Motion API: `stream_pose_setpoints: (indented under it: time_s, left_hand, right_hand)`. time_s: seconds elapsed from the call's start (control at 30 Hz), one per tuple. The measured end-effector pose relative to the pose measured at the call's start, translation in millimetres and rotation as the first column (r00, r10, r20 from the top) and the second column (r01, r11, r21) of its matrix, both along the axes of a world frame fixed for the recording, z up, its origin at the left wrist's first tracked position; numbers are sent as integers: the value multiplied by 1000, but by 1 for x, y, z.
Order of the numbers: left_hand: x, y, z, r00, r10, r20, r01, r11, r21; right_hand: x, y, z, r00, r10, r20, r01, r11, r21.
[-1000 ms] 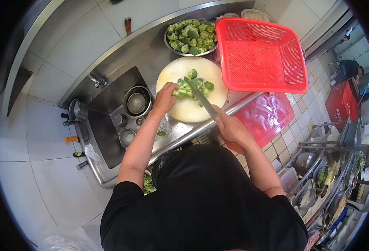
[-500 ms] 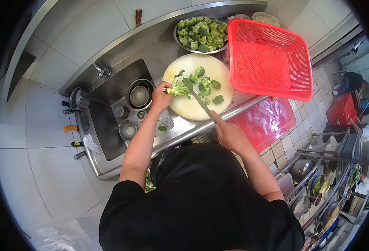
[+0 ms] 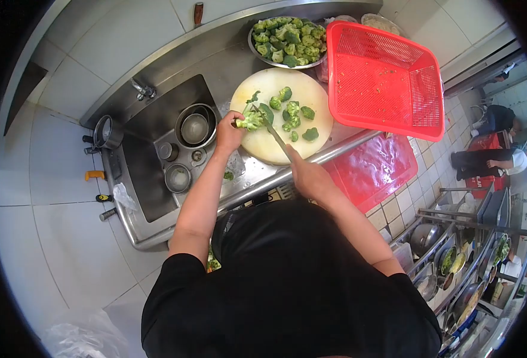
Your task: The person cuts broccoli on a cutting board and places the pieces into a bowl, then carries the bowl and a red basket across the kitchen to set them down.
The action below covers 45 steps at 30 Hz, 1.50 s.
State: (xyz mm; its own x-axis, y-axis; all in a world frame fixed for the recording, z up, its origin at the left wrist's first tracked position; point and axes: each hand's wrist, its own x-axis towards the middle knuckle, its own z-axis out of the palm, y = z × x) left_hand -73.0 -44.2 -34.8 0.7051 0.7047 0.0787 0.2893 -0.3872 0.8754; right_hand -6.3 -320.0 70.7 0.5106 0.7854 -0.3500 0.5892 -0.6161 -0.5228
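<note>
My left hand (image 3: 230, 130) is closed round the stem end of a broccoli head (image 3: 251, 120) at the left side of a round white cutting board (image 3: 263, 153). In my right hand (image 3: 309, 177) is the handle of a knife (image 3: 280, 141). Its blade runs up and to the left, with the tip end at the broccoli. Several cut broccoli florets (image 3: 292, 111) lie on the board, to the right of the blade. The knife's handle is mostly hidden by my fingers.
A metal bowl heaped with broccoli florets (image 3: 290, 40) stands behind the board. A red plastic basket (image 3: 359, 122) is at its right, over a red surface (image 3: 383, 170). On the left is a steel sink (image 3: 150, 179) holding metal pots (image 3: 195, 127). A person (image 3: 502, 162) stands far right.
The knife has shifted left and its tip end is now in among the broccoli's branches. My right hand has moved left with it. A person has come into view at the right.
</note>
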Motion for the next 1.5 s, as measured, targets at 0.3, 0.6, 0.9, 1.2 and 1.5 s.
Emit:
stream_pose_setpoints:
  time_s: [0.3, 0.6, 0.9, 1.2, 1.5]
  left_hand:
    - [0, -5, 5, 998, -39, 47, 40, 999, -37]
    - [-80, 21, 46, 980, -198, 35, 200, 946, -256]
    - [-350, 21, 72, 206, -364, -909, -68, 921, -384]
    - [-317, 11, 48, 714, -70, -697, 97, 995, 0]
    - [46, -40, 25, 943, -305, -133, 333, 875, 351]
  right_hand:
    - [-8, -6, -7, 1000, -12, 12, 12, 1000, -8]
    - [-3, -29, 1, 989, -79, -123, 89, 993, 78]
    - [-3, -71, 41, 950, -251, -184, 247, 968, -44]
    - [-5, -91, 20, 917, -336, -215, 360, 929, 84]
    - [-16, -93, 19, 923, -322, -212, 357, 921, 157]
